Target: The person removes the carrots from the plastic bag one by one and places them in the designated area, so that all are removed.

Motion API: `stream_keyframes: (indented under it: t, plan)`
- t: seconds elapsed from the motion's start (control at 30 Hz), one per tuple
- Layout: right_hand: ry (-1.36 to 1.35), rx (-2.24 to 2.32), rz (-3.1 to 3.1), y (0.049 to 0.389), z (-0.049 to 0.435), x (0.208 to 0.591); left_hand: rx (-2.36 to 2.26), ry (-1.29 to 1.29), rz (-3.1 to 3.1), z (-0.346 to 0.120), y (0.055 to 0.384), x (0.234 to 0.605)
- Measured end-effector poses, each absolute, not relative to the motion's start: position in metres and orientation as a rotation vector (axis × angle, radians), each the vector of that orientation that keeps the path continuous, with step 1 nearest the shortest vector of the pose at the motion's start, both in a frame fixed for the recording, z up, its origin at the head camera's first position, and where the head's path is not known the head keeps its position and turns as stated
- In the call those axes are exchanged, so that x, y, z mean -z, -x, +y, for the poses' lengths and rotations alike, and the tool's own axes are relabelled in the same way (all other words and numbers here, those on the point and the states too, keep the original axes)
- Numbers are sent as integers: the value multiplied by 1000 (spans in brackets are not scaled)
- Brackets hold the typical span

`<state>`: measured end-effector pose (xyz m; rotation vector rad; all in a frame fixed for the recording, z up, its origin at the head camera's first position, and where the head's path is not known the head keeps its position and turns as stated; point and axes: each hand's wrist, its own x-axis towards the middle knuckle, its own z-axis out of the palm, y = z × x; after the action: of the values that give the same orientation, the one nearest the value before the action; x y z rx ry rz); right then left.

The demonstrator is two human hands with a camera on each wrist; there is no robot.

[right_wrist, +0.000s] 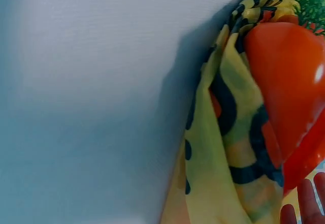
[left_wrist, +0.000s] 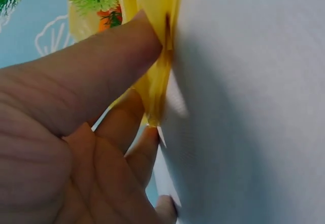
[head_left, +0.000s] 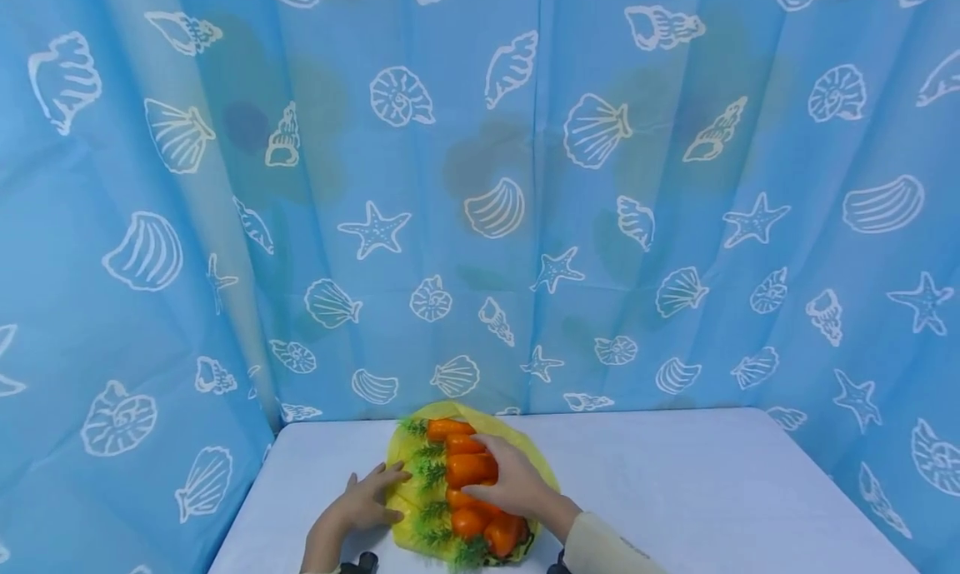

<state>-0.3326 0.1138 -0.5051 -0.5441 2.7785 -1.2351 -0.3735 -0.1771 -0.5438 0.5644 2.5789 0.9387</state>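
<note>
A row of orange toy carrots point(head_left: 470, 469) with green feathery tops point(head_left: 431, 474) lies on a thin yellow plastic bag point(head_left: 540, 461) on the white table. My left hand point(head_left: 363, 501) rests at the bag's left edge, fingers spread and pointing right. In the left wrist view, the thumb point(left_wrist: 101, 66) and fingertips touch the folded yellow edge. My right hand point(head_left: 513, 478) lies over the carrots' thick ends, thumb and fingers spread apart. The right wrist view shows crumpled bag plastic with black print point(right_wrist: 223, 122) beside a glossy red-orange carrot end point(right_wrist: 287, 76); only some fingertips point(right_wrist: 307, 203) appear there.
The white tabletop point(head_left: 675, 482) extends to the right of the bag. A blue curtain point(head_left: 450, 224) printed with white shells and starfish hangs behind the table and along both sides. Dark wrist-camera parts point(head_left: 366, 562) show at the bottom edge.
</note>
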Motion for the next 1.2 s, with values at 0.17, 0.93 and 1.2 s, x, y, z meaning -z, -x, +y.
stream_keyframes:
  t: [0.17,0.93,1.2]
  plan:
    - [491,1254,2764,340,112,510,-959,-588,2569,-179,375,542]
    - [550,1086,2908,349,106,529,-1022,-565,2600,-180,371,548]
    - [534,1084,2923,349,104,530,-1019,-571,2623,-178,367,542]
